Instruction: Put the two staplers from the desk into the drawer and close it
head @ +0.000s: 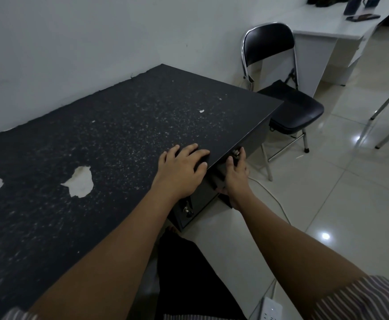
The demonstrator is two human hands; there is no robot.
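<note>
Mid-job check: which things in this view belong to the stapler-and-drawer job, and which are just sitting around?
Job:
desk
drawer front
left hand, flat on the desk edge
right hand, at the drawer front
No stapler visible.

Around:
folding chair
white table
power strip
cable

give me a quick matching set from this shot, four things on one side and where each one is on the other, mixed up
Things:
1. left hand
2. right hand
3. folding chair
4. phone

Places:
A. on the white table at far right
B. flat on the dark desk top near its front edge
C. on the floor beyond the desk's far end
D. below the desk edge, against the drawer front

Pairs: 1-B, 2-D, 3-C, 4-A
</note>
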